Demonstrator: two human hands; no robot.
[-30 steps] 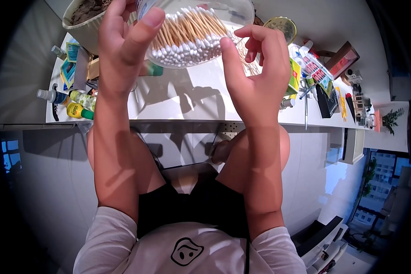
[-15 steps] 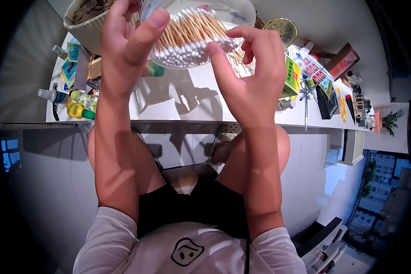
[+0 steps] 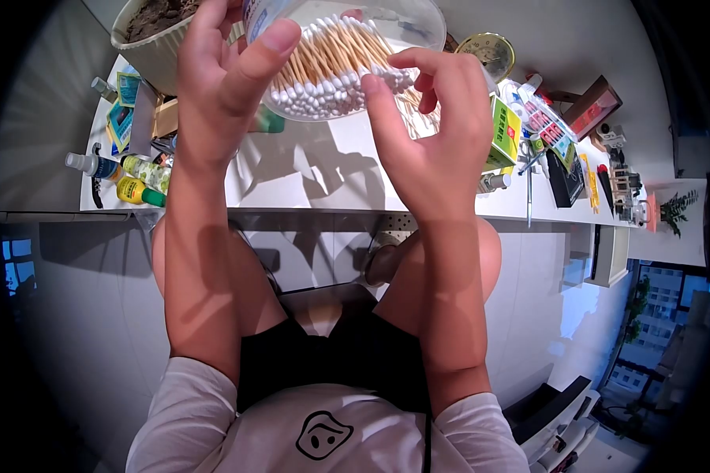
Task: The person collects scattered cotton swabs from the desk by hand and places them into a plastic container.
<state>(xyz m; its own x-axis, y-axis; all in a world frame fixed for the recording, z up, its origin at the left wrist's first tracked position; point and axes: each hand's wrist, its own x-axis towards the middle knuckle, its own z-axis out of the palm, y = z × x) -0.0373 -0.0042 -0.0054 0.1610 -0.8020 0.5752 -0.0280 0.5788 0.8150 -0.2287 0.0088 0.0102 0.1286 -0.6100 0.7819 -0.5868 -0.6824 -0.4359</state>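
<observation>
Wooden cotton swabs [image 3: 335,59] with white tips lie packed in a clear round plastic container [image 3: 418,24], which is tilted toward me above the table. My left hand [image 3: 225,75] grips the container by its left side, thumb over the rim. At the right end of the packed swabs, my right hand [image 3: 434,110] has its thumb and index finger around the white tips, the other fingers curled. More swabs [image 3: 418,114] show below and behind that hand, partly hidden by it.
A ribbed plant pot [image 3: 146,47] stands at the back left. Several small bottles [image 3: 138,191] lie at the table's left edge. On the right are a green box [image 3: 503,135], a round gold-rimmed dial [image 3: 487,55] and a black box [image 3: 564,177]. The white table [image 3: 315,177] ends before my lap.
Both hands and the container of swabs have shifted very slightly to the right and down. The grip looks the same.
</observation>
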